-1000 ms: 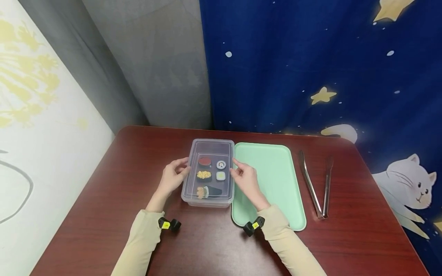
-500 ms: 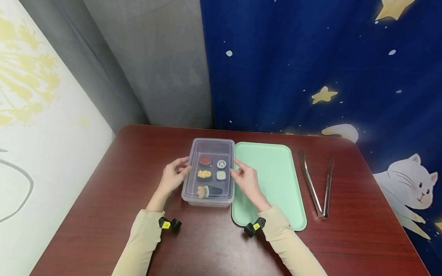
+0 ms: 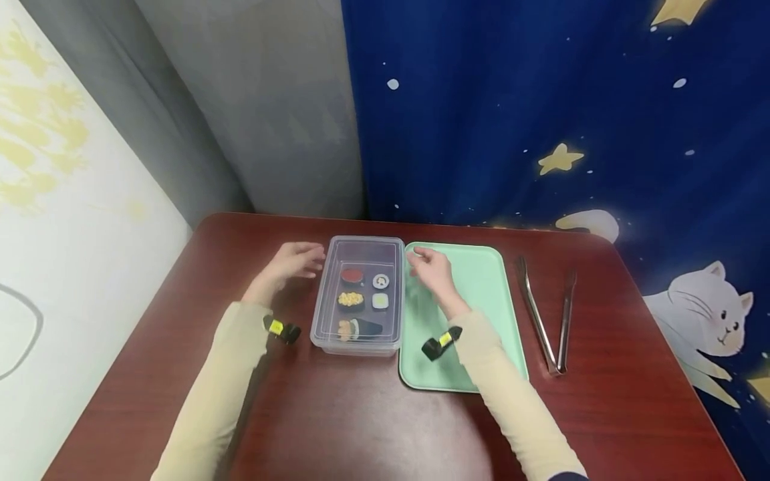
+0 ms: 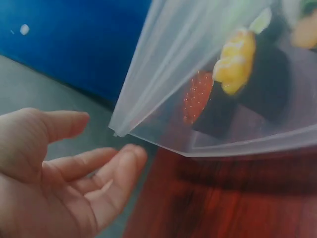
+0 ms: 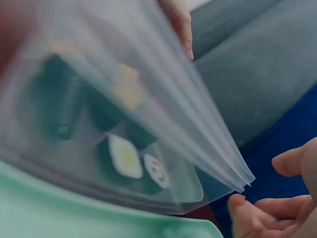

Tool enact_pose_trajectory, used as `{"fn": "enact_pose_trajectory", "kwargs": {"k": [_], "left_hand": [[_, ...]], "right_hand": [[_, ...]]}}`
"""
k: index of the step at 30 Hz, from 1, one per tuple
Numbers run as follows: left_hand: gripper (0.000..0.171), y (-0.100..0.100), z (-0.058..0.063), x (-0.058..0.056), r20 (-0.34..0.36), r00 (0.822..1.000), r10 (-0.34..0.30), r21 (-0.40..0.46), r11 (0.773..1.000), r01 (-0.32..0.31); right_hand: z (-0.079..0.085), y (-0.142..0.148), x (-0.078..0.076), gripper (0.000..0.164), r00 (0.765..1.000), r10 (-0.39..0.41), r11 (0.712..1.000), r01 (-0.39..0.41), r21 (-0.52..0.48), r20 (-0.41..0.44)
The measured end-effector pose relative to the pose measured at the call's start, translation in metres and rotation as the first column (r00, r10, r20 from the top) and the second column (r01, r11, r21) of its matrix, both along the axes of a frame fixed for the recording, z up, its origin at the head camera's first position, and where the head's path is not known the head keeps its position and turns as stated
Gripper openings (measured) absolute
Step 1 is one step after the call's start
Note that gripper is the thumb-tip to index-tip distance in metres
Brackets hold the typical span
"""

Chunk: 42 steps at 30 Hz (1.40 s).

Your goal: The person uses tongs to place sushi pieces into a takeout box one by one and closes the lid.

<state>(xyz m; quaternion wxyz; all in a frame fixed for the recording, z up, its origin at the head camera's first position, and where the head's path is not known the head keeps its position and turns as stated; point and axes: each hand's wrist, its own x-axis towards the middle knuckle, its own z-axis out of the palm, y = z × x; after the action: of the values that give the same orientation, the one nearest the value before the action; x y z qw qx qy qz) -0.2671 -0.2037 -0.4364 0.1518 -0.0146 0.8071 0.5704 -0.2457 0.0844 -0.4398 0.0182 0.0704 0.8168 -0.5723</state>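
Observation:
A clear plastic box [image 3: 365, 250] with a lid on it stands on the table, left of the green tray [image 3: 463, 374]. Inside lie toy-like sushi pieces: one with red roe [image 3: 351, 275], one with yellow corn-like topping [image 3: 350, 299], a cone hand roll [image 3: 363, 329], a round roll [image 3: 380, 281] and a squarish roll [image 3: 379, 301]. My left hand [image 3: 295, 260] is beside the box's far left part, fingers loosely bent, apart from it in the left wrist view. Over the tray's far left corner, my right hand [image 3: 433, 272] is near the box's far right corner, holding nothing.
Metal tongs [image 3: 559, 364] lie spread on the table [image 3: 349, 427], right of the tray. Behind the table's far edge hang a grey curtain [image 3: 289, 133] and a blue one [image 3: 451, 133] with stars. A white wall [image 3: 72, 267] is at the left.
Both hands have left the middle of the box's sides and moved away from me toward its far corners. The box has stayed in place; the head view has shifted slightly.

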Motion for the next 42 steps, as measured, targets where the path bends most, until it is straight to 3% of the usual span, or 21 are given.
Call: {"fn": "enact_pose_trajectory", "kwargs": {"k": [3,9,13,16,21,24,28,33,38,42], "left_hand": [[0.043,0.002,0.002,-0.016,0.037,0.999,-0.029,-0.016,0.999,0.029],[0.038,0.007,0.001,-0.030,0.040,0.999,-0.021,-0.063,0.998,0.023],[0.037,0.009,0.002,-0.031,0.065,0.998,-0.008,-0.047,0.999,0.011],[0.038,0.009,0.003,-0.032,0.085,0.996,-0.012,-0.041,0.999,0.015],[0.038,0.006,0.002,-0.031,0.127,0.991,-0.036,-0.057,0.997,0.044],[0.042,0.004,-0.001,-0.028,0.131,0.990,-0.050,-0.039,0.998,0.055],[0.044,0.000,-0.005,-0.010,0.114,0.988,-0.105,-0.003,0.994,0.106],[0.039,-0.010,-0.011,0.034,0.104,0.968,-0.230,0.054,0.973,0.226],[0.032,-0.012,-0.014,0.083,0.096,0.949,-0.299,0.088,0.953,0.291],[0.033,-0.010,-0.015,0.111,0.077,0.947,-0.311,0.079,0.949,0.305]], "right_hand": [[0.004,-0.009,-0.018,0.048,0.994,0.010,1.000,-0.009,-0.011,0.113],[0.002,-0.018,-0.038,0.035,0.989,-0.021,0.995,0.006,0.097,0.149],[0.001,-0.019,-0.043,0.027,0.978,-0.057,0.997,0.066,-0.037,0.200],[0.000,-0.018,-0.045,0.020,0.969,-0.078,0.983,0.115,-0.145,0.235],[-0.002,-0.019,-0.045,0.016,0.967,-0.096,0.968,0.146,-0.205,0.235],[-0.006,-0.018,-0.042,0.022,0.969,-0.090,0.964,0.143,-0.226,0.229],[-0.011,-0.010,-0.025,0.032,0.977,-0.020,0.977,0.064,-0.202,0.212],[-0.010,0.003,0.016,0.031,0.971,0.154,0.982,-0.130,-0.138,0.181],[-0.011,0.014,0.063,0.027,0.919,0.352,0.934,-0.334,-0.127,0.178],[-0.011,0.017,0.089,0.029,0.871,0.456,0.887,-0.426,-0.179,0.184]]}}
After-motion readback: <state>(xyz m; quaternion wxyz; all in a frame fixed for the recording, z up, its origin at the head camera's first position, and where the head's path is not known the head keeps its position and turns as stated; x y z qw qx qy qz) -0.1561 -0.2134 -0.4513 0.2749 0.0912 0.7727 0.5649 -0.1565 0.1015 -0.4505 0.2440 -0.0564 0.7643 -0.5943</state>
